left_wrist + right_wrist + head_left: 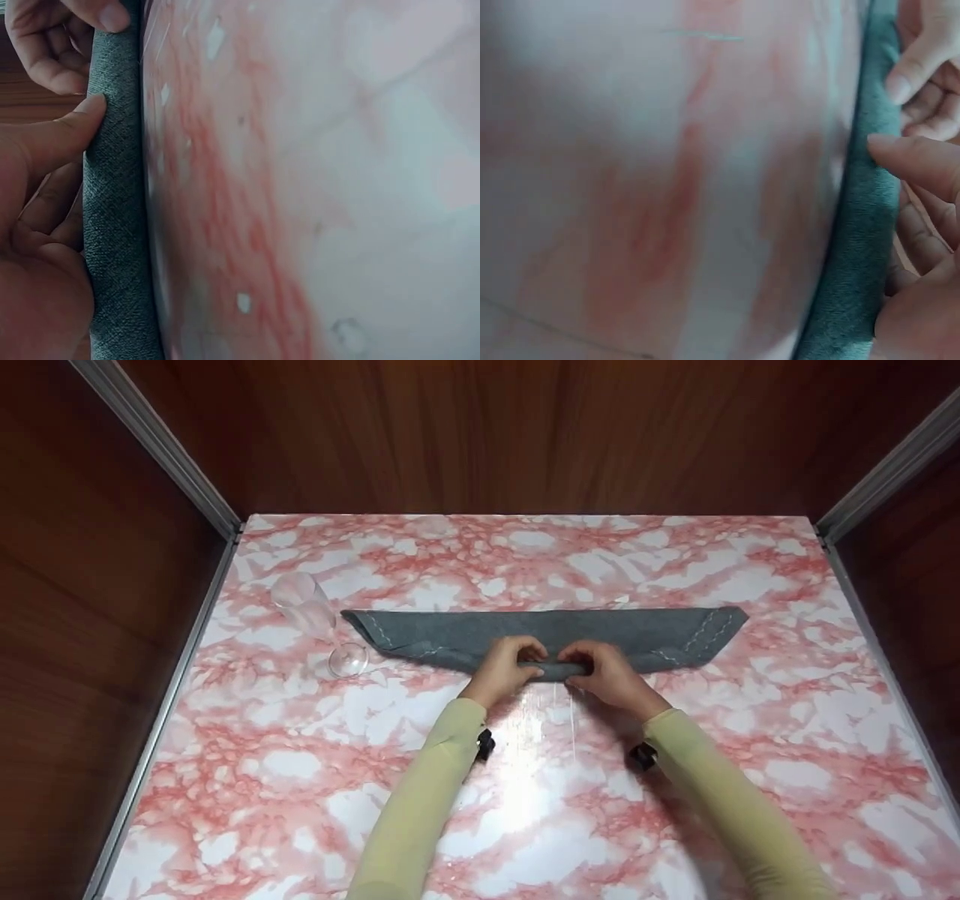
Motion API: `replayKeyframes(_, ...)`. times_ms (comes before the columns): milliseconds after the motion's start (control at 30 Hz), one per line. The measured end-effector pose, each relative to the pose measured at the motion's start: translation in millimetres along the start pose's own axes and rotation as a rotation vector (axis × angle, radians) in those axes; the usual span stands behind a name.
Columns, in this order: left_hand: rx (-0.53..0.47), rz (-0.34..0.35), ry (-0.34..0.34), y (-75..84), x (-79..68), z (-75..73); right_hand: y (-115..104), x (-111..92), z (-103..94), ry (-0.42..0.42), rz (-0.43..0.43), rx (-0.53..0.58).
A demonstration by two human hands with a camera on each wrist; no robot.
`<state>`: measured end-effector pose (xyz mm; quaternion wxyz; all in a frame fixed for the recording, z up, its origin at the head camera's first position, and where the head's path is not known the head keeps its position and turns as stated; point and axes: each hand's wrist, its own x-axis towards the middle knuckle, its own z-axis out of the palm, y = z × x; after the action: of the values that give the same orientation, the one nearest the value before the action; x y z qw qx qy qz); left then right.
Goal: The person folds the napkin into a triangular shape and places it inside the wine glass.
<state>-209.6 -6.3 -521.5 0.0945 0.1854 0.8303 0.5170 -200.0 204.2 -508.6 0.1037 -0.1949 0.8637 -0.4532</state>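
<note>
A dark grey cloth (600, 622) with pale stitching near its ends lies lengthwise across the table, its near edge rolled up. At the middle of that roll, my left hand (504, 666) has its thumb on the near side and curled fingers behind. My right hand (609, 679) grips the roll the same way, a short gap to the right. Both wrist views show the roll (116, 202) closely, with each thumb pressing on it. The fingers on its far side are partly hidden by the cloth.
A clear stemmed glass (307, 604) stands left of the cloth, its round foot close to the cloth's left end. The table (300, 810) has a red and white marbled top. Dark wood panels (480, 442) enclose it at the back and both sides.
</note>
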Motion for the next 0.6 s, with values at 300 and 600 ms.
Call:
replayKeyframes(300,0.128,0.045,-0.001,3.3,-7.6,0.6,2.3,6.4,-2.9,-0.024,0.0,-0.032)
replayKeyframes(600,0.09,-0.014,-0.003,4.2,-9.5,-0.9,0.1,7.0,-8.4,-0.097,0.04,0.037)
